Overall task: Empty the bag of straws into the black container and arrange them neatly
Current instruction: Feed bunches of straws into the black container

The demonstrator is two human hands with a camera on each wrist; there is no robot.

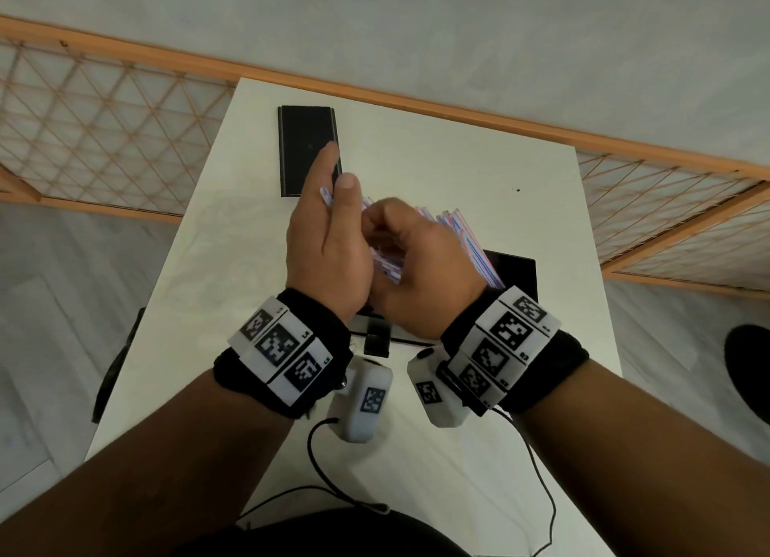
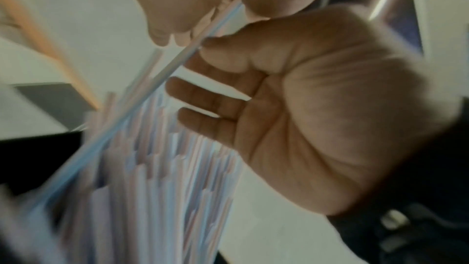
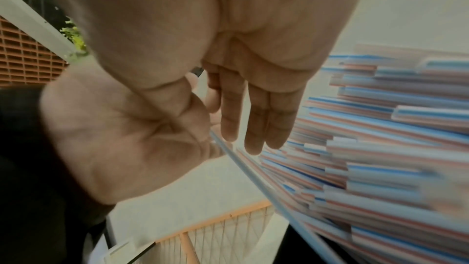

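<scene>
Both hands meet above the white table [image 1: 458,160]. My left hand [image 1: 323,181] stands with fingers up and holds a single striped straw [image 1: 327,196] [image 2: 152,91] [image 3: 253,178] between thumb and fingers. My right hand [image 1: 377,223] pinches the same straw with thumb and forefinger, and its other fingers [image 3: 253,117] hang straight. A fanned bundle of red, white and blue straws [image 1: 462,231] [image 2: 157,188] [image 3: 380,158] leans in the black container [image 1: 516,271], which sits under and right of the hands and is mostly hidden by them.
A flat black rectangular piece [image 1: 306,148] lies at the table's far left. A small black block [image 1: 377,340] sits near the wrists, and cables [image 1: 537,473] trail over the front edge. A wooden lattice rail [image 1: 104,131] borders the table's far side.
</scene>
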